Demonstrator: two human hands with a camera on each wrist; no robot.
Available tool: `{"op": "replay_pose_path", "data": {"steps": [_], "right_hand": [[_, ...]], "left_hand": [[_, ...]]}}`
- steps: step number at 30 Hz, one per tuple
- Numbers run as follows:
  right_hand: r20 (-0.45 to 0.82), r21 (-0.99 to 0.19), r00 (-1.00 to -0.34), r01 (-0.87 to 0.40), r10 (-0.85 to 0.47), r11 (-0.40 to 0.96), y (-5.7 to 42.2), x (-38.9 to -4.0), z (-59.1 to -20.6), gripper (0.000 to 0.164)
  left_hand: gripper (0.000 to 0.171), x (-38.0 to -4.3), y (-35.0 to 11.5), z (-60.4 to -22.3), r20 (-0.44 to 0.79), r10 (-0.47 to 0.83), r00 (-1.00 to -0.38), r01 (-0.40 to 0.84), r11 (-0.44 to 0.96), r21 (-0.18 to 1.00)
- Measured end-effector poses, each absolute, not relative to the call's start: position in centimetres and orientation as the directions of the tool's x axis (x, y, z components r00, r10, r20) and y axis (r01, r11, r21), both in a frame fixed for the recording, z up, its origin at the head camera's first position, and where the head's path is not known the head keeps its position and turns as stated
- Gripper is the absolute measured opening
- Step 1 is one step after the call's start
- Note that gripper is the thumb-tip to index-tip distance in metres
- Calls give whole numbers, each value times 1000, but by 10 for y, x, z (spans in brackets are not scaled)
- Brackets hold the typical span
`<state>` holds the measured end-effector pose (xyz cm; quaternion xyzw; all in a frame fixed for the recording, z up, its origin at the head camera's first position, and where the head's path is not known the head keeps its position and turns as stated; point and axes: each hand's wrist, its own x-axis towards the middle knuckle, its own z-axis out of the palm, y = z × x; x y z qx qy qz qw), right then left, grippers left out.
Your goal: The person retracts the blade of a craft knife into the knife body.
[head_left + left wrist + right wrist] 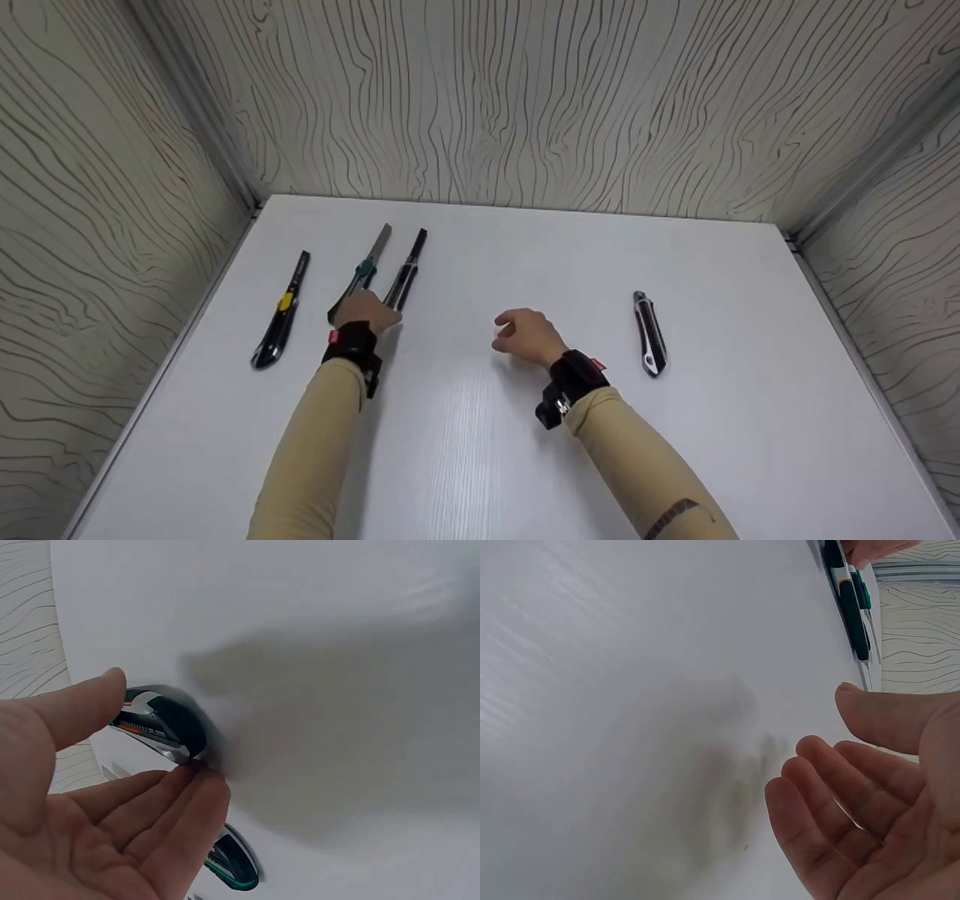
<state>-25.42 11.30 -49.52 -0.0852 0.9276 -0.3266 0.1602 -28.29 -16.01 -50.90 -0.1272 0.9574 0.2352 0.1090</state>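
Observation:
My left hand (366, 309) is at the handle end of a dark utility knife (403, 285) with its blade extended. In the left wrist view, thumb and relaxed fingers lie on either side of that knife's handle (161, 724), which rests on the table. Whether they press on it is hard to tell. Just left of this hand lies a green-and-black utility knife (365, 270), blade out, its handle partly hidden. My right hand (531, 335) hovers over the table with fingers loosely bent and nothing between them.
A black utility knife with a yellow slider (281, 322) lies at the far left, blade out. On the right is another utility knife (650, 334) showing no extended blade. Patterned panels (487, 105) stand behind and beside the white table (465, 465).

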Motion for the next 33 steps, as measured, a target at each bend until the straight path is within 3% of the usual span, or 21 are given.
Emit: {"op": "replay_pose_path", "data": {"steps": [11,20,33], "right_hand": [[-277,-692,-921,-6,-273,722,117,-255,-501,52],[-275,-701,-921,-5,-276,713,123,-254,-504,49],[-279,-712,-917,-3,-287,702,132,-249,-506,46]], "left_hand": [[24,-289,-150,-526,-170,-225,-959,-274,886,375],[21,-296,-147,-542,-29,-223,-974,-221,925,310],[19,-284,-140,-535,-3,-257,-966,-235,880,413]]}}
